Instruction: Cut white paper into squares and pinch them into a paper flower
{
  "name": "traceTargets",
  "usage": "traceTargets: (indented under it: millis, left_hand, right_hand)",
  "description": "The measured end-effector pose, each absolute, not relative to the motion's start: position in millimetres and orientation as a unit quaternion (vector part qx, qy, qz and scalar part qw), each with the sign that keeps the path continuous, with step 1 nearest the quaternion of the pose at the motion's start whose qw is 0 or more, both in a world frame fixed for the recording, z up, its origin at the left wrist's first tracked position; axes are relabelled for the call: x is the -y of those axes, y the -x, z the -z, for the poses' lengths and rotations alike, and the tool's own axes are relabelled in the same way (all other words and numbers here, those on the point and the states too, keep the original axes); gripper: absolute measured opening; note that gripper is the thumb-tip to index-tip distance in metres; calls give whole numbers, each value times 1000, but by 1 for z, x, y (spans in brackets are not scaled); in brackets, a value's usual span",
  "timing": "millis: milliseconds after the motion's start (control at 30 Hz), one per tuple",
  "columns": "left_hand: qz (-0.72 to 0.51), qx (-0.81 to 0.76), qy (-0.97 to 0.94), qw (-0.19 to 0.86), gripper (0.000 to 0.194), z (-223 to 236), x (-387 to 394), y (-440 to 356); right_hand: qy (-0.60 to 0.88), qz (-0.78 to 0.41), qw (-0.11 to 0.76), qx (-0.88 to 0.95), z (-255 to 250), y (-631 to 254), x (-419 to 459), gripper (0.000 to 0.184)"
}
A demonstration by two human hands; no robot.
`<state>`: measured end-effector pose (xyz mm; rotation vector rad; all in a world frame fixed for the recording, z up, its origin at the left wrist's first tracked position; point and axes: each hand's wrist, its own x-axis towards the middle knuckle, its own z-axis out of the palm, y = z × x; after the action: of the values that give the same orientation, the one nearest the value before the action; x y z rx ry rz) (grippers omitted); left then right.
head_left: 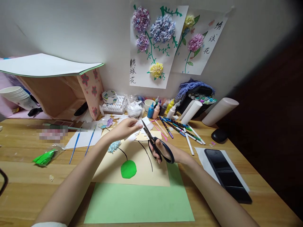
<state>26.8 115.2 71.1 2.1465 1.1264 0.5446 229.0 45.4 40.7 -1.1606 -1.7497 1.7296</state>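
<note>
L hand (127,128) pinching white paper (147,123) just past the green circle (128,169), R hand (166,150) curled thru the scissors (151,138); imo keep paper taut n turn it, not the scissors.

Soft, fairly even indoor light seems to come from above, brightening the wall (71,31) toward 11 o'clock. The surface (272,104) at 3 o'clock sinks into near-black. Gentle shadows edge the forearms; pale glare streaks the phone (227,173) at 4 o'clock. The scissors (152,140) look sharp, wide-angle distortion stretches the margins, and pixelation masks a patch near 9 o'clock.
</note>
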Motion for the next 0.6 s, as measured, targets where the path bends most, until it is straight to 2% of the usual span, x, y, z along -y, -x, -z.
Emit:
traceTargets:
  millis: [367, 600]
  left_hand:
    - [-226, -419, -800, 365, 38, -66, -123, -17]
    - [-236, -398, -786, 409, 39, -66, -122, -19]
  right_hand:
    - [434, -588, 233, 642, -25, -234, -52, 55]
    - [424, -603, 242, 631, -29, -228, -49, 70]
